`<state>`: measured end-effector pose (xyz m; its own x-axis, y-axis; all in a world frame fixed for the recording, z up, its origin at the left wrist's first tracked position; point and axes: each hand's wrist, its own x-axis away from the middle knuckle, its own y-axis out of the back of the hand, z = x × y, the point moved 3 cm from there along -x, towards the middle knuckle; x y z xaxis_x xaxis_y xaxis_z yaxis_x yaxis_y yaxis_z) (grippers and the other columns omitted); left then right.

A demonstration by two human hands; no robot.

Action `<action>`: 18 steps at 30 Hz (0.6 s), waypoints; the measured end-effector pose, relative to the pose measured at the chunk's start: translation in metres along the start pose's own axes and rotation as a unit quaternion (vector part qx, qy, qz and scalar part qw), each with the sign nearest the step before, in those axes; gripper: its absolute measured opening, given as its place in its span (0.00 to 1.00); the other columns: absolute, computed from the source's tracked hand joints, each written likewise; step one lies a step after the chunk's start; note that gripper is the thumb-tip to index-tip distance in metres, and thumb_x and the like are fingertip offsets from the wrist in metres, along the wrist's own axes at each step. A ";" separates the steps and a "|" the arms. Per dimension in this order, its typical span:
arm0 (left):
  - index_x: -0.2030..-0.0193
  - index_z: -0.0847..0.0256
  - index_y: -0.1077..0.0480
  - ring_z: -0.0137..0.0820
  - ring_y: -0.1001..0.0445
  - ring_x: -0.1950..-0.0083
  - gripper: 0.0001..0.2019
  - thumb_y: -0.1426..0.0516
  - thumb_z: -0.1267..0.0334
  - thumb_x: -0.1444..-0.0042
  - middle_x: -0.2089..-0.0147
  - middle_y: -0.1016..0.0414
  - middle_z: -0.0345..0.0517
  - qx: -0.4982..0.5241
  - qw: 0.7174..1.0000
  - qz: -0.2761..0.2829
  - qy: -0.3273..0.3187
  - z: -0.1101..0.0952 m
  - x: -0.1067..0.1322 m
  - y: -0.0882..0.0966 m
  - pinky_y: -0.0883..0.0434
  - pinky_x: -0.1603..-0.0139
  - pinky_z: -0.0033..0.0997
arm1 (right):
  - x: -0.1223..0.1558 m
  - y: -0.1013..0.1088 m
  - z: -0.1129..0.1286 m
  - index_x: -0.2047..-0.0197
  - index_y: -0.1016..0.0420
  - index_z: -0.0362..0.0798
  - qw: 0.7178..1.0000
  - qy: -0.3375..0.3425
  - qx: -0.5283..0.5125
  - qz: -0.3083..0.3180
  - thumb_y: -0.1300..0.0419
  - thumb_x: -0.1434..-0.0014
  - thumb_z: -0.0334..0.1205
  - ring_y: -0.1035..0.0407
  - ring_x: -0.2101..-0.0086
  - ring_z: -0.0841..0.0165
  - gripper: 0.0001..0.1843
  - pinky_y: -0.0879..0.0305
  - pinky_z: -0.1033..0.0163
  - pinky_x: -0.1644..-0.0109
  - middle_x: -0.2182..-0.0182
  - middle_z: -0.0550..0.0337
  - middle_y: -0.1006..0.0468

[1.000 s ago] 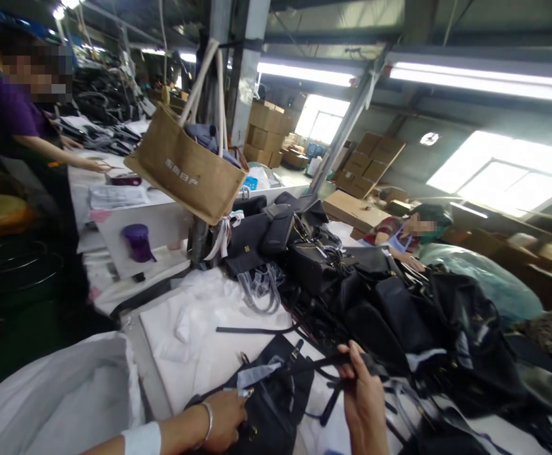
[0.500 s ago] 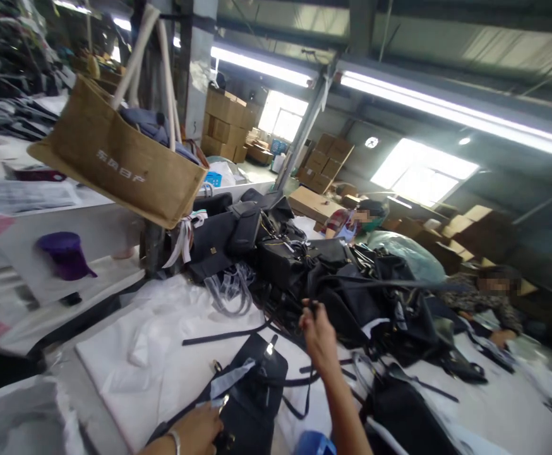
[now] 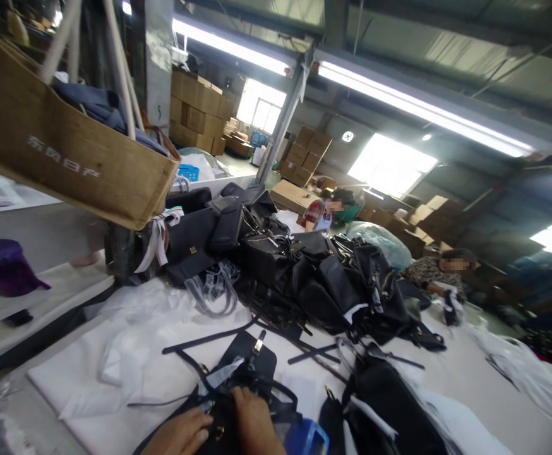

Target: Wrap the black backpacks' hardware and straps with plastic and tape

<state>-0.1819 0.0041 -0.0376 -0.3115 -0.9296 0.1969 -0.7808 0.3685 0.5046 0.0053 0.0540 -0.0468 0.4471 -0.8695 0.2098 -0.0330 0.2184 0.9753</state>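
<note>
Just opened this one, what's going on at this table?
A person at a white-covered worktable has both hands on a black handbag lying flat in front of them. The left hand is at its near edge and the right hand is among its straps. A heap of black bags is piled behind it, and a brown tote hangs at the left. A co-worker in a patterned top is at the far side.

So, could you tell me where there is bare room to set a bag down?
The white sheet left of the near black bag is bare; so is the tabletop right of the crowded bag pile.
</note>
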 end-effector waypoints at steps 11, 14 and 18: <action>0.58 0.63 0.33 0.47 0.29 0.48 0.18 0.55 0.53 0.44 0.55 0.25 0.59 -0.151 0.934 -0.192 0.259 0.124 0.032 0.074 0.35 0.46 0.41 | 0.021 -0.019 0.004 0.38 0.40 0.51 0.999 -0.005 -0.045 0.023 0.39 0.52 0.31 0.34 0.51 0.50 0.37 0.38 0.44 0.46 0.50 0.49 0.29; 0.54 0.68 0.32 0.51 0.30 0.48 0.23 0.53 0.51 0.45 0.54 0.27 0.62 -0.189 0.913 -0.195 0.304 0.122 0.012 0.073 0.33 0.50 0.44 | 0.019 -0.014 0.012 0.39 0.38 0.51 0.998 -0.032 -0.039 0.033 0.38 0.51 0.33 0.34 0.52 0.51 0.34 0.38 0.45 0.47 0.51 0.50 0.28; 0.47 0.73 0.37 0.51 0.31 0.50 0.25 0.54 0.54 0.42 0.46 0.34 0.67 -0.270 0.877 -0.228 0.325 0.102 -0.006 0.067 0.34 0.56 0.45 | 0.019 -0.014 0.020 0.41 0.36 0.52 0.996 -0.061 -0.049 0.029 0.37 0.50 0.33 0.33 0.52 0.51 0.32 0.37 0.47 0.48 0.51 0.51 0.28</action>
<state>-0.2873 0.0348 -0.0905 0.4787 -0.8501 0.2196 -0.3188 0.0648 0.9456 -0.0031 0.0258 -0.0554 0.3340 -0.9004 0.2789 0.0344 0.3073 0.9510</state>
